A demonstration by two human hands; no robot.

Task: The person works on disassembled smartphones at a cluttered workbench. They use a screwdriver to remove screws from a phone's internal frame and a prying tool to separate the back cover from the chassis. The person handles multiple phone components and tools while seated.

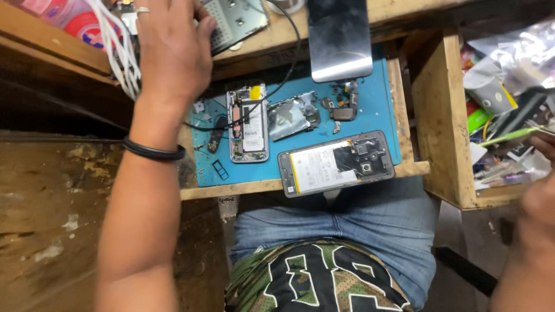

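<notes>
Reaching toward the upper left of the frame, the left hand (173,49) lies palm down with fingers spread loosely over a perforated metal plate (237,20) on the wooden bench, just beside a bundle of white cables (118,46); whether it grips anything I cannot tell. At the right edge the right hand (540,202) is mostly cut off near a cluttered drawer (503,86), its grip hidden. On the blue mat (381,110) at centre lie an opened phone (248,124), a silver shield piece (292,115) and, at the mat's lower edge, a second opened phone (335,163) showing its white battery.
</notes>
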